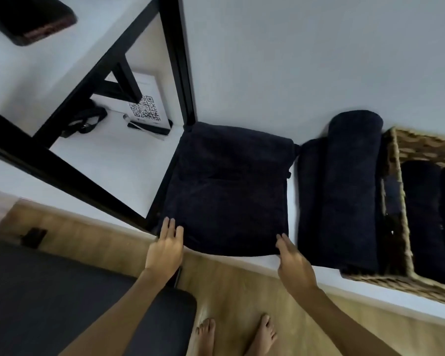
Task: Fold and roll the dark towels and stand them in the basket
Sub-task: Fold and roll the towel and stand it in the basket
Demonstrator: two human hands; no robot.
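Both your hands sit at the folded towel's (226,191) near edge on the tabletop (108,155): left hand (165,249) flat, fingers straight; right hand (294,265) relaxed, fingers extended, gripping nothing. Basket (396,201) right.

Soft, even indoor light, wide-angle bend, slight blur.
You get no glare on the white table (242,60) and only faint shadows; the dark towels (229,191) go almost black, so folds barely read. Straight lines of the black frame (175,57) splay toward the corners, and the wicker basket (401,227) at your right edge smears.
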